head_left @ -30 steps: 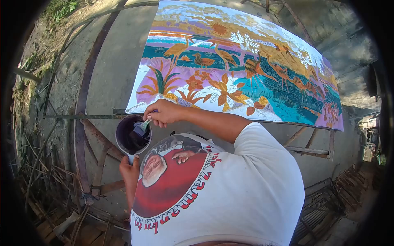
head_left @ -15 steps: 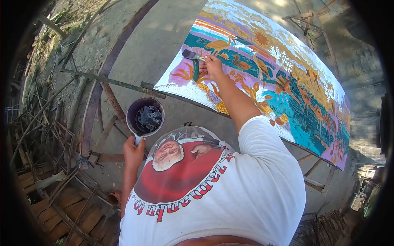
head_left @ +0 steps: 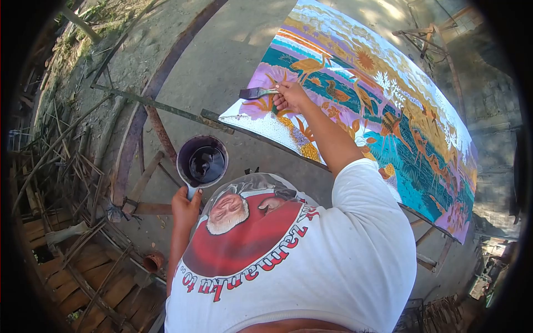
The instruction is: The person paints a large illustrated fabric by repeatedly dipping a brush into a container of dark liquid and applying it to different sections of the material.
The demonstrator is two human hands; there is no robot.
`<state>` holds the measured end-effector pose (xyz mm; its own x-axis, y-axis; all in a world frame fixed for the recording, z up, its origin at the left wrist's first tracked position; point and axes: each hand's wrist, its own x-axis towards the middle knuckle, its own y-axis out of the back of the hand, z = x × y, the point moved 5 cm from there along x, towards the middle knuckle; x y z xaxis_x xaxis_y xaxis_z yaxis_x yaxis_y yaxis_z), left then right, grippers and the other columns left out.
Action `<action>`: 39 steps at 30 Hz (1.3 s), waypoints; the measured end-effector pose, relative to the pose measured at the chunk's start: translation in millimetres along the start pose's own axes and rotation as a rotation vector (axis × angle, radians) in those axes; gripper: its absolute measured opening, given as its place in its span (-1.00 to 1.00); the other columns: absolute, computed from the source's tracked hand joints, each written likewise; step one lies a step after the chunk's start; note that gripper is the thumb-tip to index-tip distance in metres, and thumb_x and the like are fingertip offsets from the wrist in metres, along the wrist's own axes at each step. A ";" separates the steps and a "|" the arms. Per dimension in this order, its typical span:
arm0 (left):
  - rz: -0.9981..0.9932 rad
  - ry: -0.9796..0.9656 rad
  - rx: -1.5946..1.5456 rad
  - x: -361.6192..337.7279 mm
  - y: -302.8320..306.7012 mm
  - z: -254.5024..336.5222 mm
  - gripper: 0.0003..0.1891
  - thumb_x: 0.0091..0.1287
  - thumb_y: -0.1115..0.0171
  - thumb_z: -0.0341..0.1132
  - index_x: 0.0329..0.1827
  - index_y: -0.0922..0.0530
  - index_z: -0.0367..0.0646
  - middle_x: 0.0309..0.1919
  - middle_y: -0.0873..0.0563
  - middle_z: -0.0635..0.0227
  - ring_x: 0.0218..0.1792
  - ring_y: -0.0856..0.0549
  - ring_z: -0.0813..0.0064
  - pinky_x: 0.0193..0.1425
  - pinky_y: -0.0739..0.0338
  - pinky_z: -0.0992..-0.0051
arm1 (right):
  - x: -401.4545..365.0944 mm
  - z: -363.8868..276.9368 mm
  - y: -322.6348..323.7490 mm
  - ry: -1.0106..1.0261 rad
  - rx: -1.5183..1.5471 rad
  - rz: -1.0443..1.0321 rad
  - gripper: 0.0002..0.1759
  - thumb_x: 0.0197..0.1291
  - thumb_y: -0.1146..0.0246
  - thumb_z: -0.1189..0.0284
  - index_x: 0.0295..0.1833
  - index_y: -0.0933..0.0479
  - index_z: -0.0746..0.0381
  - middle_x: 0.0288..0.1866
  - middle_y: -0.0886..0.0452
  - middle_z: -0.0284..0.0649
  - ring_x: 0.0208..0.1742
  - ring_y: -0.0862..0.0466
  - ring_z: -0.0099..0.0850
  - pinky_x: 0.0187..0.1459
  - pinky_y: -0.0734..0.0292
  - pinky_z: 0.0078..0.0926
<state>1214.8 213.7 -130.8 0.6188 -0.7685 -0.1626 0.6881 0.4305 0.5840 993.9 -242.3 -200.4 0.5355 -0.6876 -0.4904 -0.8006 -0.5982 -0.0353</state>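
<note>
My left hand [head_left: 186,205] is closed round the pale handle of a dipper [head_left: 179,162], held in front of my belly. Dark liquid [head_left: 206,165] lies inside it. My right hand [head_left: 290,96] grips the handle of a wide flat paintbrush [head_left: 255,93] with dark bristles. Brush and hand overlap the left end of a large patterned cloth [head_left: 338,83], stretched out with birds, plants and a sun in teal, ochre, lilac and white. The bristles point left, close to the cloth's left edge.
A wooden rail [head_left: 166,109] runs from the left toward the cloth's corner, crossing a long curved pole [head_left: 145,105]. Sticks and branches [head_left: 55,161] crowd the far left. A clay pot [head_left: 154,261] lies low on the left, beside bamboo slats [head_left: 105,277].
The brush has swung from slanting up-left to nearly level, its bristles now lower at the cloth's left edge. The liquid's surface in the dipper has settled. The whole view shifted slightly.
</note>
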 end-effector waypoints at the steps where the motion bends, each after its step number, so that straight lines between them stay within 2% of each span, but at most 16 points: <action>1: -0.003 -0.002 -0.004 1.9 -0.8 -0.7 -0.61 0.39 -0.46 -0.28 -0.48 -0.43 -0.25 -0.65 -0.44 0.39 -0.52 -0.36 0.63 -0.48 -0.29 0.33 | -17.5 -0.3 -3.5 0.000 -0.002 0.005 -0.68 0.65 -0.12 0.30 0.25 -0.62 0.26 -0.32 -0.70 -0.22 -0.42 -0.74 -0.48 -0.41 -0.74 -0.48; 3: 0.021 -0.037 -0.029 2.2 -2.2 -0.9 -0.59 0.39 -0.46 -0.27 -0.49 -0.40 -0.24 -0.65 -0.42 0.38 -0.53 -0.35 0.63 -0.49 -0.27 0.33 | -44.9 3.0 -12.1 -0.060 -0.002 -0.181 -0.66 0.64 -0.12 0.29 0.26 -0.62 0.28 -0.35 -0.69 -0.26 -0.45 -0.73 -0.50 -0.43 -0.73 -0.51; 5: 0.015 -0.024 -0.051 5.9 -9.3 -24.2 -0.58 0.39 -0.46 -0.27 -0.50 -0.40 -0.24 -0.66 -0.42 0.38 -0.53 -0.34 0.63 -0.49 -0.26 0.32 | -49.5 6.5 -4.1 -0.049 0.009 -0.178 -0.66 0.64 -0.12 0.28 0.22 -0.62 0.29 -0.37 -0.69 -0.27 -0.49 -0.71 -0.51 -0.45 -0.72 -0.52; 8: -0.007 -0.033 -0.078 14.1 -12.2 -29.3 -0.57 0.39 -0.46 -0.26 -0.50 -0.39 -0.24 -0.66 -0.41 0.38 -0.53 -0.33 0.62 -0.50 -0.25 0.31 | -41.6 13.2 11.5 0.092 0.163 0.194 -0.69 0.59 -0.15 0.32 0.16 -0.60 0.33 -0.34 -0.68 -0.17 -0.47 -0.72 -0.41 -0.42 -0.73 -0.42; 11: -0.032 -0.040 -0.065 17.6 -9.8 -21.9 -0.57 0.39 -0.46 -0.25 -0.50 -0.39 -0.24 -0.66 -0.40 0.35 -0.54 -0.33 0.61 -0.50 -0.25 0.30 | -54.9 14.0 -37.7 0.041 0.209 0.101 -0.69 0.64 -0.12 0.29 0.16 -0.64 0.28 -0.39 -0.67 -0.25 -0.49 -0.70 -0.47 -0.45 -0.71 -0.46; 15: -0.063 -0.043 -0.027 24.5 -5.0 -14.5 -0.57 0.38 -0.46 -0.25 -0.49 -0.39 -0.25 -0.66 -0.40 0.33 -0.54 -0.32 0.60 -0.49 -0.25 0.29 | -92.4 11.8 -55.8 0.033 0.148 -0.015 -0.66 0.58 -0.18 0.28 0.10 -0.59 0.38 -0.39 -0.66 -0.14 -0.47 -0.72 -0.35 -0.49 -0.71 -0.37; 20: -0.129 -0.106 -0.062 33.7 -4.5 -16.4 -0.59 0.38 -0.46 -0.26 -0.48 -0.42 -0.27 -0.64 -0.42 0.35 -0.51 -0.34 0.62 -0.47 -0.28 0.30 | -101.5 16.0 -42.3 0.085 0.202 0.246 -0.67 0.60 -0.14 0.31 0.10 -0.60 0.39 -0.41 -0.64 -0.15 -0.49 -0.69 -0.38 -0.48 -0.71 -0.37; 23: -0.193 -0.111 -0.070 37.2 -5.9 -7.5 -0.62 0.38 -0.45 -0.28 -0.45 -0.44 -0.29 -0.62 -0.44 0.36 -0.48 -0.35 0.63 -0.45 -0.30 0.32 | -115.8 10.0 -85.2 0.072 0.190 0.127 -0.67 0.58 -0.15 0.34 0.10 -0.61 0.44 -0.41 -0.65 -0.14 -0.52 -0.68 -0.39 -0.49 -0.70 -0.37; 24: -0.211 -0.087 -0.059 39.9 -4.5 -7.6 -0.63 0.39 -0.44 -0.29 -0.44 -0.45 -0.30 -0.61 -0.45 0.36 -0.47 -0.35 0.64 -0.44 -0.31 0.34 | -126.9 5.1 -77.9 0.080 0.202 0.157 -0.67 0.58 -0.15 0.34 0.10 -0.61 0.44 -0.41 -0.65 -0.14 -0.52 -0.68 -0.39 -0.49 -0.70 -0.37; 30: -0.301 -0.175 -0.051 44.6 5.3 14.3 -0.66 0.38 -0.43 -0.31 -0.42 -0.45 -0.31 -0.59 -0.46 0.36 -0.46 -0.36 0.64 -0.42 -0.31 0.34 | -221.4 9.7 28.8 0.048 -0.269 0.510 -0.71 0.46 -0.18 0.40 -0.02 -0.72 0.37 -0.50 -0.69 -0.14 -0.59 -0.67 -0.44 -0.59 -0.60 -0.41; 31: -0.312 -0.184 -0.057 46.8 4.8 13.6 -0.66 0.38 -0.43 -0.31 -0.42 -0.45 -0.31 -0.59 -0.46 0.36 -0.46 -0.36 0.64 -0.42 -0.31 0.34 | -240.8 -2.5 30.3 0.047 -0.270 0.525 -0.71 0.46 -0.18 0.40 -0.02 -0.72 0.37 -0.50 -0.69 -0.14 -0.59 -0.67 -0.44 -0.59 -0.60 -0.41; 33: -0.377 -0.236 -0.015 51.5 3.5 12.4 -0.65 0.37 -0.44 -0.31 -0.42 -0.46 -0.31 -0.60 -0.47 0.34 -0.46 -0.37 0.62 -0.42 -0.32 0.32 | -276.5 -30.6 26.2 0.044 -0.623 0.675 -0.74 0.44 -0.21 0.39 -0.08 -0.75 0.34 -0.50 -0.71 -0.18 -0.58 -0.67 -0.46 -0.53 -0.57 -0.41; 34: -0.392 -0.247 -0.014 54.4 3.5 14.2 -0.65 0.37 -0.44 -0.31 -0.42 -0.46 -0.31 -0.60 -0.47 0.34 -0.46 -0.37 0.62 -0.42 -0.32 0.32 | -283.6 -34.5 17.3 0.038 -0.616 0.691 -0.74 0.44 -0.21 0.39 -0.08 -0.75 0.34 -0.50 -0.71 -0.18 -0.58 -0.67 -0.46 -0.53 -0.57 -0.41; 36: -0.434 -0.318 0.056 57.7 3.2 19.9 -0.65 0.37 -0.45 -0.29 -0.42 -0.47 -0.31 -0.61 -0.50 0.26 -0.47 -0.39 0.59 -0.42 -0.35 0.30 | -289.4 -54.4 -27.8 0.425 -0.659 0.583 -0.76 0.50 -0.22 0.43 0.02 -0.75 0.30 -0.55 -0.63 -0.27 -0.67 -0.53 -0.56 -0.57 -0.47 -0.48; 38: -0.465 -0.372 0.074 60.4 1.8 25.0 -0.65 0.37 -0.46 -0.28 -0.41 -0.48 -0.31 -0.62 -0.51 0.22 -0.49 -0.40 0.56 -0.42 -0.36 0.28 | -293.8 -63.0 -94.2 0.369 -0.403 0.344 -0.80 0.47 -0.24 0.43 -0.02 -0.75 0.27 -0.53 -0.63 -0.30 -0.58 -0.56 -0.61 -0.48 -0.46 -0.50; 39: -0.480 -0.409 0.087 61.5 0.4 27.3 -0.65 0.37 -0.46 -0.27 -0.41 -0.48 -0.31 -0.62 -0.53 0.17 -0.51 -0.41 0.53 -0.42 -0.38 0.27 | -287.9 -60.1 -122.9 0.566 -0.597 0.262 -0.83 0.43 -0.28 0.42 -0.04 -0.74 0.25 -0.46 -0.70 -0.23 -0.45 -0.69 -0.47 -0.36 -0.54 -0.37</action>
<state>1242.8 153.7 -118.9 0.0419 -0.9924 -0.1154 0.8090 -0.0340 0.5868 954.3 4.5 -2.5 0.5342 -0.8400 0.0946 -0.7266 -0.3990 0.5594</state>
